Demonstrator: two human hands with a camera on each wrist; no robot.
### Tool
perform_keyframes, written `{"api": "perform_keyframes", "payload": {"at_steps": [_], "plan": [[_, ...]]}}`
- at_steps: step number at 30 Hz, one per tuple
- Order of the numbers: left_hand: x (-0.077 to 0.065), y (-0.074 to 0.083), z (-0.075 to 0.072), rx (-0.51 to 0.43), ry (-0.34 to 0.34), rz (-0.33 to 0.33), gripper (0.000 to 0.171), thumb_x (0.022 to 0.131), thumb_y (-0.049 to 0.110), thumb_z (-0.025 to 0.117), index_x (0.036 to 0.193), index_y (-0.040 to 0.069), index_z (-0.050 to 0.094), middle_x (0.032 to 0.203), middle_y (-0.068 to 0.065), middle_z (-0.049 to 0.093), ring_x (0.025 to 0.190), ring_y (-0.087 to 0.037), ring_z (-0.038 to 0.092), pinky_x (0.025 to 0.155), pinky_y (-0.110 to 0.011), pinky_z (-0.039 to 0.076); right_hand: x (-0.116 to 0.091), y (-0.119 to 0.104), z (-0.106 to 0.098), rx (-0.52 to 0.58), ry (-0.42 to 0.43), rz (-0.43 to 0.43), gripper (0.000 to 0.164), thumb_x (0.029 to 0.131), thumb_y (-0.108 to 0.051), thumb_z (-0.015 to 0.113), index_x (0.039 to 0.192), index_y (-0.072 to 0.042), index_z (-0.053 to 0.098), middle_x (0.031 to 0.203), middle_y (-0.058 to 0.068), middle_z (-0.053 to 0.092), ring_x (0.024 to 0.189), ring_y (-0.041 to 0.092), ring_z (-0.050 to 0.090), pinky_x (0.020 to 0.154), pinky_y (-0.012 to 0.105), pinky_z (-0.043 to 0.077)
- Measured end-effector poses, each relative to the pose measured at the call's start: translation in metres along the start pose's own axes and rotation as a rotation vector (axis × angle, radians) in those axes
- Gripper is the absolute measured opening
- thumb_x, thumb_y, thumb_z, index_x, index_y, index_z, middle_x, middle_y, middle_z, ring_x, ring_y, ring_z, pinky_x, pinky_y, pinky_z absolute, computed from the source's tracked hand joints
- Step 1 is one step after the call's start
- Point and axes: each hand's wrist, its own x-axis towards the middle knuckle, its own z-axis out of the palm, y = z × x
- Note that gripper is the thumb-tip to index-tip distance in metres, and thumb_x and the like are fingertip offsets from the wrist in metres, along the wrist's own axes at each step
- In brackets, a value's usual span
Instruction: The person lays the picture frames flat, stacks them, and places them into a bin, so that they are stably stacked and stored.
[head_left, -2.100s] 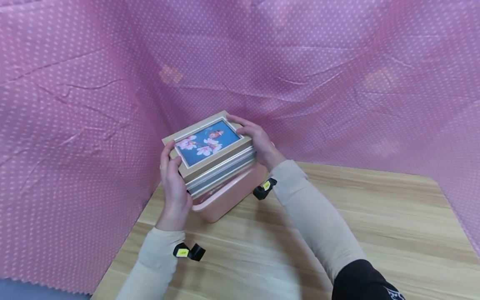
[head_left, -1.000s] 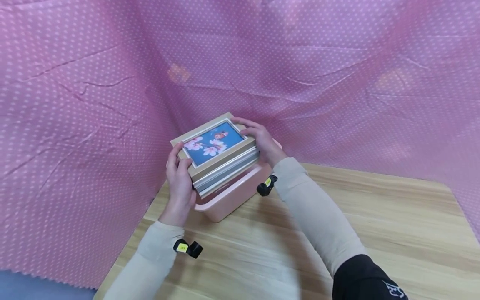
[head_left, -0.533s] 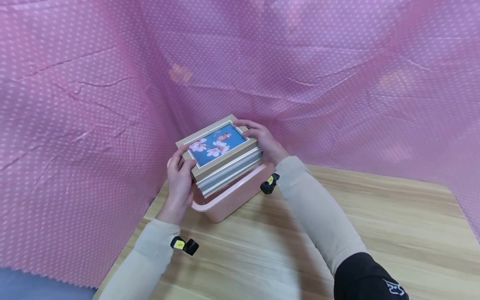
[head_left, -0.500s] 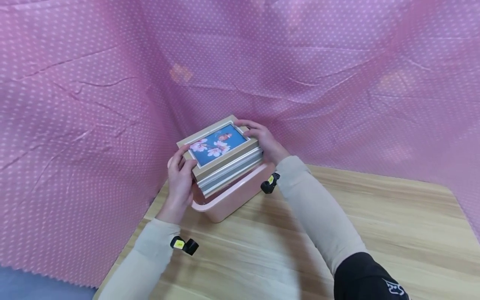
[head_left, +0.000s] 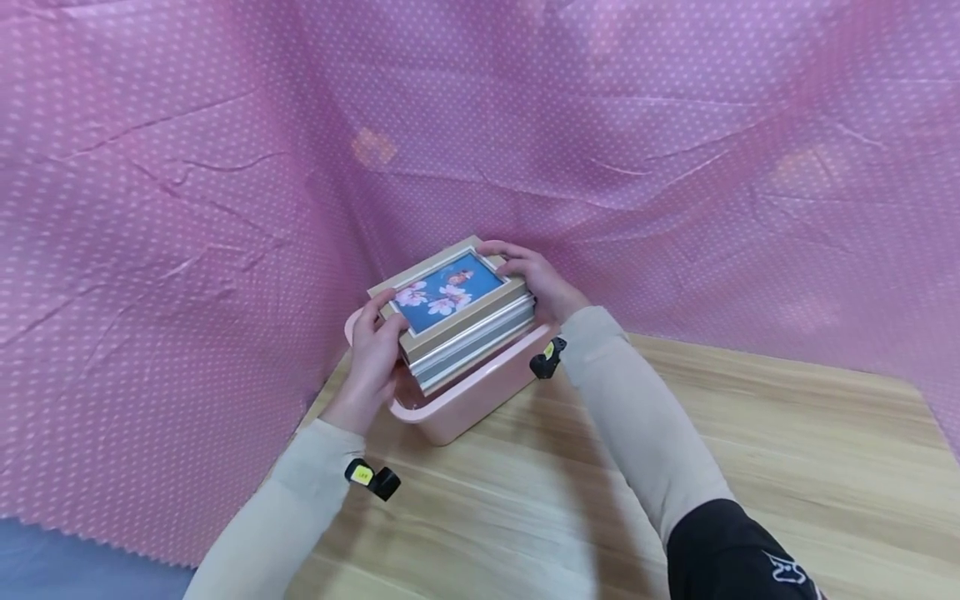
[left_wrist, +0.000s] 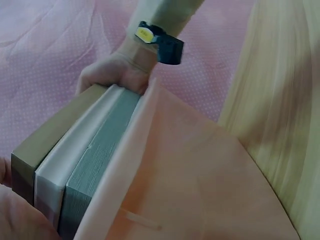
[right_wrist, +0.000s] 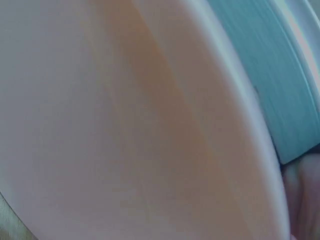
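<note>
A stack of picture frames is held level between both hands over a pink bin [head_left: 476, 400]. The top frame [head_left: 450, 293] is tan with a silver inner border and shows pink blossoms and a butterfly on blue. Silver and grey-blue frames [head_left: 476, 342] lie beneath it. At the stack's left end my left hand [head_left: 371, 354] grips it, fingertips on the top frame. My right hand [head_left: 543, 283] grips the opposite end the same way. In the left wrist view the grey-blue frame [left_wrist: 102, 150] is close against the bin's rim; the stack's underside is hidden.
The bin stands on a wood-grain table [head_left: 480, 508] near its back left corner. Pink dotted cloth [head_left: 600, 150] hangs behind and to the left. The table's surface extends to the right of the bin [head_left: 787, 433].
Both hands have shifted the stack to the right and slightly down relative to the bin, keeping their grip. More of the bin's left rim shows. The view has turned a little.
</note>
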Motion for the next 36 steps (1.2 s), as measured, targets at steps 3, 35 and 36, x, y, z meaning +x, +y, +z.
{"api": "perform_keyframes", "payload": {"at_steps": [3,35,36], "plan": [[0.005,-0.001,0.001,0.032,-0.003,-0.008,0.072,0.093,-0.003,0.050,0.162,0.015,0.046,0.147,-0.013,0.049,0.113,-0.020,0.062,0.083,-0.018,0.059,0.003,-0.002,-0.002,-0.035,-0.015,0.037,0.056,0.094,-0.005,0.058,0.143,-0.028,0.070,0.169,-0.021,0.042,0.155,0.027,0.042,0.125,0.046,0.042],[0.021,-0.015,0.011,0.293,-0.002,-0.101,0.084,0.086,-0.004,0.063,0.165,0.019,0.046,0.169,-0.018,0.033,0.134,-0.028,0.041,0.087,-0.023,0.048,0.011,0.003,-0.004,-0.346,-0.111,0.185,0.060,0.096,-0.008,0.070,0.150,-0.033,0.065,0.175,0.001,0.035,0.147,0.034,0.047,0.128,0.052,0.039],[0.022,-0.015,0.011,0.293,-0.006,-0.098,0.084,0.086,-0.004,0.063,0.165,0.018,0.046,0.169,-0.018,0.033,0.136,-0.029,0.040,0.088,-0.024,0.047,0.011,0.003,-0.005,-0.356,-0.116,0.185,0.060,0.096,-0.008,0.070,0.151,-0.034,0.064,0.175,0.002,0.036,0.145,0.033,0.049,0.127,0.051,0.040]]}}
